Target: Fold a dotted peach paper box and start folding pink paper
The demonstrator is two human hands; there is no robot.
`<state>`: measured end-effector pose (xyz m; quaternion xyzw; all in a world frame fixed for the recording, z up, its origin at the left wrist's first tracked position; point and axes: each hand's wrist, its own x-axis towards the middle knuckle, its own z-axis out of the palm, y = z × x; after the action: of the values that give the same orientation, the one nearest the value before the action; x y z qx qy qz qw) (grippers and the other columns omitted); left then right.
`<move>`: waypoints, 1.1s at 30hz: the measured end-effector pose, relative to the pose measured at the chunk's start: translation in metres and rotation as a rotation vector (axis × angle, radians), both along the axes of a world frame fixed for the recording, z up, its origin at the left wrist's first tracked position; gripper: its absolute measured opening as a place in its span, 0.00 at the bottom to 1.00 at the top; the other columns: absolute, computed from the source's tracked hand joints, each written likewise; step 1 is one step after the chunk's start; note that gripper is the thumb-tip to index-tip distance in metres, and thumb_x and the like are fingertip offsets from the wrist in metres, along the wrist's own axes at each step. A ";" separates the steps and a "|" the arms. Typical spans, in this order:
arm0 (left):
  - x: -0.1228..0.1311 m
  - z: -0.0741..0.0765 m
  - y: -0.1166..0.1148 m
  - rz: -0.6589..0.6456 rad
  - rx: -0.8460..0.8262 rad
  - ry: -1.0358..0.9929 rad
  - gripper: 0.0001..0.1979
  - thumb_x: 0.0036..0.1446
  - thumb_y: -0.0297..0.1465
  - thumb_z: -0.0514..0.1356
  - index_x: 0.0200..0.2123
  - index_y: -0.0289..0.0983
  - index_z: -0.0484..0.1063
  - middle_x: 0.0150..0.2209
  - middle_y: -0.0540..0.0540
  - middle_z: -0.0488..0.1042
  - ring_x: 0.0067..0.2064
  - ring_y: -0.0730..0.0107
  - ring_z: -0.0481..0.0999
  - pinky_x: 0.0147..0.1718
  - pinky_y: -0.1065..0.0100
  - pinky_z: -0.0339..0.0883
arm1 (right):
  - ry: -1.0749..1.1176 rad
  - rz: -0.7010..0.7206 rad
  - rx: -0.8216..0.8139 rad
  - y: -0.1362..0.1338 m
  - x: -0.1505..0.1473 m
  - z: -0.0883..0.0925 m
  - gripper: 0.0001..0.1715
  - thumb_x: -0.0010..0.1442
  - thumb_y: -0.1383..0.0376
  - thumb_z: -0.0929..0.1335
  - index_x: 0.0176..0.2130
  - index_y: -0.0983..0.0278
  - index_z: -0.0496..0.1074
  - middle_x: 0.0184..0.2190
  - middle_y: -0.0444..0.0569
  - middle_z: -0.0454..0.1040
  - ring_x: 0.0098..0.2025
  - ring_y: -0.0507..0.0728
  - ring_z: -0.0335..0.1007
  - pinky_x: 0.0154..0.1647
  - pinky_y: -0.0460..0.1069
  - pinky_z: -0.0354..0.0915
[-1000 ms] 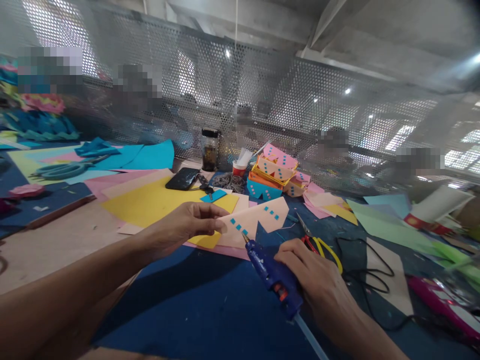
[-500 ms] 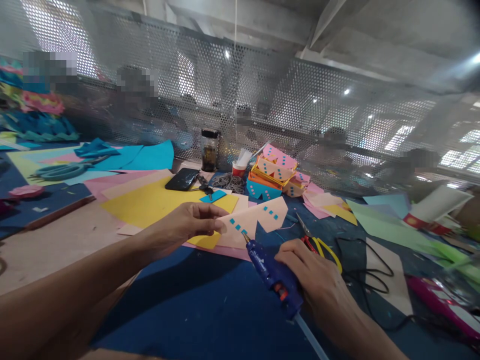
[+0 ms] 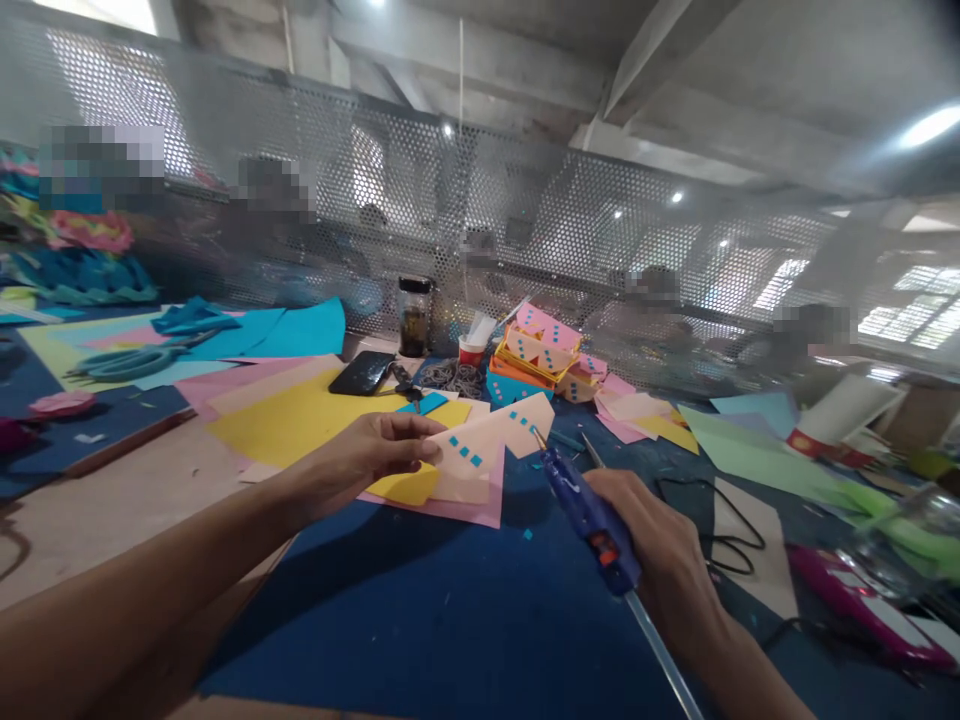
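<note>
The left hand [image 3: 369, 455] is pinching, thumb against the fingertips; the right hand [image 3: 664, 555] is closed in a firm grip.

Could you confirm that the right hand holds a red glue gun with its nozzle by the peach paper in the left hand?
Not quite: the glue gun is blue, not red, as the head view shows. The right hand does hold it, with its nozzle by the peach paper pinched in the left hand.
</note>
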<state>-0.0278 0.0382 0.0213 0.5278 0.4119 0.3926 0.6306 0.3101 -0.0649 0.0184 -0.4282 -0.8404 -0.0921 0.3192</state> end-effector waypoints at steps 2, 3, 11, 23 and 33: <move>-0.001 0.000 0.002 0.000 0.014 -0.010 0.18 0.42 0.36 0.78 0.38 0.39 0.84 0.33 0.47 0.81 0.35 0.73 0.74 0.37 0.73 0.68 | -0.044 -0.055 0.053 0.001 0.007 -0.003 0.12 0.69 0.64 0.62 0.52 0.62 0.67 0.43 0.53 0.76 0.41 0.59 0.74 0.39 0.50 0.65; -0.001 0.000 0.003 -0.005 0.027 -0.010 0.18 0.42 0.37 0.78 0.38 0.39 0.84 0.33 0.47 0.81 0.35 0.72 0.75 0.37 0.73 0.68 | -0.081 -0.089 0.063 0.000 0.010 -0.005 0.12 0.69 0.64 0.63 0.52 0.62 0.67 0.40 0.52 0.76 0.39 0.59 0.74 0.38 0.50 0.64; -0.003 0.000 0.005 -0.019 0.114 0.022 0.18 0.45 0.37 0.76 0.41 0.39 0.83 0.36 0.46 0.81 0.39 0.66 0.77 0.40 0.68 0.70 | -0.237 -0.462 -0.159 -0.009 0.025 -0.026 0.25 0.54 0.78 0.63 0.49 0.61 0.70 0.47 0.53 0.78 0.47 0.63 0.75 0.48 0.55 0.65; -0.003 -0.001 0.004 -0.082 0.203 0.106 0.19 0.47 0.39 0.74 0.42 0.41 0.82 0.38 0.47 0.82 0.41 0.67 0.77 0.42 0.69 0.69 | -0.108 -0.605 -0.507 -0.023 0.029 -0.026 0.29 0.56 0.69 0.64 0.57 0.65 0.65 0.55 0.58 0.75 0.54 0.66 0.74 0.51 0.55 0.61; -0.001 -0.004 0.004 -0.100 0.233 0.153 0.20 0.47 0.42 0.74 0.43 0.40 0.83 0.38 0.46 0.82 0.39 0.66 0.77 0.37 0.70 0.68 | -0.105 -0.551 -0.510 -0.012 0.031 -0.024 0.27 0.60 0.66 0.64 0.58 0.67 0.66 0.57 0.59 0.74 0.57 0.67 0.71 0.53 0.56 0.60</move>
<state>-0.0286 0.0419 0.0176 0.6455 0.3836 0.3647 0.5506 0.3409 -0.0770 -0.0053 -0.6987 -0.7047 0.0158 0.1223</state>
